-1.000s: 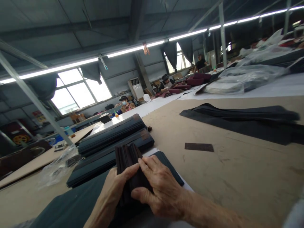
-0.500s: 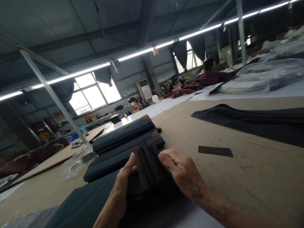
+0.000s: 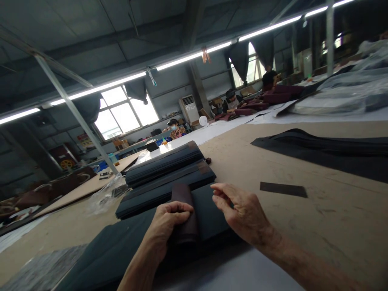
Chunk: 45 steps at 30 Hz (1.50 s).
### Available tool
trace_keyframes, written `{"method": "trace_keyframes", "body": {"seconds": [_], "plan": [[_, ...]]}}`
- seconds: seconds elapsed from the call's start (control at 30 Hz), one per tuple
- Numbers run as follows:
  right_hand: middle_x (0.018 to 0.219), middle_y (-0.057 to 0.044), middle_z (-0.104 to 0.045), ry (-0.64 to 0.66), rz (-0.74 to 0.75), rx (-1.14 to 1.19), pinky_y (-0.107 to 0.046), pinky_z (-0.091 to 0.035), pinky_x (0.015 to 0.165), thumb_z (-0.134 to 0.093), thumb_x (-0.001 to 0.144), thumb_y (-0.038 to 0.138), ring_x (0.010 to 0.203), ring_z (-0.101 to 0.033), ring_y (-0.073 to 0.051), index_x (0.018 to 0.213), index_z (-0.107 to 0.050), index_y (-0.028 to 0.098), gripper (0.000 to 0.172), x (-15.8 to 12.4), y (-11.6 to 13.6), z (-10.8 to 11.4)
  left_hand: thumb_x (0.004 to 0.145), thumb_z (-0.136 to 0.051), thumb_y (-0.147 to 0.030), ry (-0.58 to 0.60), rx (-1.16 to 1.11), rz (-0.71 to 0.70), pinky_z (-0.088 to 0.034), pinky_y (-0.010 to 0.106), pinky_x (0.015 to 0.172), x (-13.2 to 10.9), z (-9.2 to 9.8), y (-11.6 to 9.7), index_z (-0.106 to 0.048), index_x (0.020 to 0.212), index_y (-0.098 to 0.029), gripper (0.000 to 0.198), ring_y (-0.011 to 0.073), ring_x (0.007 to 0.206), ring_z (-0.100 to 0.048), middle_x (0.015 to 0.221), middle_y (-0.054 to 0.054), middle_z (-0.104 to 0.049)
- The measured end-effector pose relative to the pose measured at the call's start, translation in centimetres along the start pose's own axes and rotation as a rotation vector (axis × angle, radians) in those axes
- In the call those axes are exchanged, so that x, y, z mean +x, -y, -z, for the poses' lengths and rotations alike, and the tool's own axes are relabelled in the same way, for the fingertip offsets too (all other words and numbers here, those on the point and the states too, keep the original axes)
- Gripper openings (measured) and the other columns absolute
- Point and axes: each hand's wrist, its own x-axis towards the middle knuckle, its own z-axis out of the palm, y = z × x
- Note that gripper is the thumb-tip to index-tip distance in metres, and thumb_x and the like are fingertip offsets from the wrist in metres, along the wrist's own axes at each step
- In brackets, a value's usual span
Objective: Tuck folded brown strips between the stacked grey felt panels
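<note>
My left hand (image 3: 169, 222) is closed around a dark brown strip of material (image 3: 182, 194), fingers and thumb pinching its near part. The strip lies over a dark green stack of cut fabric (image 3: 209, 210); whether it is one layer or several is hard to tell. To the right, my right hand (image 3: 242, 206) hovers over the edge of that stack, its fingers loosely bent with a gap to the thumb and nothing visible in them. Beyond my hands lie two more dark green fabric stacks (image 3: 169, 186), each with a brown patch at its right end.
A flat dark brown piece (image 3: 283, 189) lies right on the brown-covered table (image 3: 291, 226). Black fabric (image 3: 327, 153) is behind it, and clear plastic wrapping (image 3: 342, 97) further back. A metal post (image 3: 75, 113) stands left. Several people work at the far tables.
The brown material, fanned between both hands before, is now flatter and in my left hand alone. My right hand has come away to the right. The view has shifted slightly.
</note>
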Motion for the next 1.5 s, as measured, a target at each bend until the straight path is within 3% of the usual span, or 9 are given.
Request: {"method": "trace_keyframes", "body": {"seconds": [0.13, 0.23, 0.5, 0.63, 0.7, 0.8, 1.1, 1.33, 1.5], "plan": [[0.085, -0.002, -0.063, 0.223, 0.001, 0.114, -0.021, -0.046, 0.06, -0.053, 0.075, 0.024, 0.066, -0.057, -0.01, 0.099, -0.058, 0.015, 0.026, -0.5, 0.7, -0.2, 0.058, -0.064, -0.016, 0.014, -0.091, -0.035, -0.045, 0.023, 0.047, -0.5, 0.4, -0.1, -0.056, 0.108, -0.015, 0.051, 0.0137, 0.053, -0.053, 0.072, 0.006, -0.06], [0.095, -0.006, -0.061, 0.38, 0.032, 0.138, -0.027, -0.047, 0.072, -0.059, 0.073, 0.036, 0.084, -0.057, -0.016, 0.107, -0.056, 0.012, 0.042, -0.9, 1.5, -0.1, 0.058, -0.065, -0.014, 0.023, -0.138, -0.12, -0.045, 0.021, 0.05, -0.8, 0.2, 0.0, -0.048, 0.12, -0.02, 0.064, 0.0133, 0.058, -0.055, 0.079, 0.005, -0.06], [0.101, -0.005, -0.058, 0.528, -0.16, 0.127, -0.034, -0.04, 0.086, -0.052, 0.078, 0.038, 0.094, -0.053, -0.019, 0.111, -0.056, 0.016, 0.04, -1.0, 2.2, -0.4, 0.059, -0.068, -0.015, -0.029, -0.196, -0.186, -0.046, 0.022, 0.051, -1.1, -0.5, 0.3, -0.013, 0.136, -0.019, 0.095, 0.0153, 0.056, -0.057, 0.071, 0.003, -0.06], [0.11, -0.007, -0.055, 0.544, -0.173, 0.094, -0.034, -0.039, 0.089, -0.059, 0.073, 0.039, 0.097, -0.05, -0.019, 0.118, -0.051, 0.014, 0.052, -1.0, 2.3, -0.4, 0.061, -0.07, -0.019, -0.054, -0.281, -0.146, -0.046, 0.02, 0.05, -0.9, -0.4, 0.4, -0.032, 0.125, -0.011, 0.075, 0.0136, 0.055, -0.056, 0.07, 0.005, -0.061], [0.109, -0.007, -0.055, 0.555, -0.187, 0.098, -0.033, -0.039, 0.088, -0.058, 0.073, 0.04, 0.095, -0.051, -0.019, 0.118, -0.051, 0.014, 0.053, -1.0, 2.3, -0.3, 0.064, -0.07, -0.026, 0.009, -0.331, -0.135, -0.044, 0.018, 0.048, -0.8, -0.3, 0.4, -0.05, 0.104, -0.007, 0.048, 0.0116, 0.054, -0.054, 0.069, 0.006, -0.06], [0.106, -0.006, -0.056, 0.565, -0.197, 0.1, -0.033, -0.039, 0.086, -0.059, 0.072, 0.039, 0.093, -0.051, -0.018, 0.118, -0.051, 0.015, 0.053, -0.9, 2.2, -0.2, 0.068, -0.069, -0.032, 0.091, -0.361, -0.146, -0.04, 0.015, 0.042, -0.7, -0.2, 0.4, -0.056, 0.078, -0.008, 0.029, 0.0077, 0.048, -0.05, 0.061, 0.002, -0.055], [0.101, -0.007, -0.058, 0.58, -0.214, 0.1, -0.034, -0.038, 0.085, -0.052, 0.073, 0.039, 0.092, -0.051, -0.02, 0.118, -0.051, 0.014, 0.051, -0.6, 2.5, 0.0, 0.066, -0.071, -0.034, 0.078, -0.319, -0.099, -0.042, 0.017, 0.043, -0.5, -0.2, 0.8, -0.058, 0.073, -0.008, 0.03, 0.0083, 0.046, -0.05, 0.058, 0.003, -0.056], [0.114, -0.012, -0.052, 0.589, -0.067, 0.031, -0.036, -0.031, 0.093, -0.033, 0.081, 0.033, 0.105, -0.046, -0.022, 0.126, -0.04, 0.008, 0.052, -0.9, 2.5, 0.4, 0.065, -0.071, -0.035, 0.096, -0.29, -0.126, -0.044, 0.018, 0.045, -0.6, -0.3, 0.9, -0.056, 0.069, -0.009, 0.031, 0.008, 0.046, -0.049, 0.058, 0.003, -0.055], [0.094, -0.004, -0.06, 0.557, -0.131, 0.133, -0.028, -0.039, 0.072, -0.037, 0.075, 0.026, 0.084, -0.053, -0.017, 0.121, -0.042, 0.016, 0.047, -0.6, 2.6, 0.7, 0.064, -0.069, -0.031, 0.097, -0.31, -0.13, -0.043, 0.018, 0.043, -0.4, -0.1, 1.3, -0.052, 0.066, -0.01, 0.027, 0.0068, 0.044, -0.045, 0.054, 0.0, -0.05]]}}
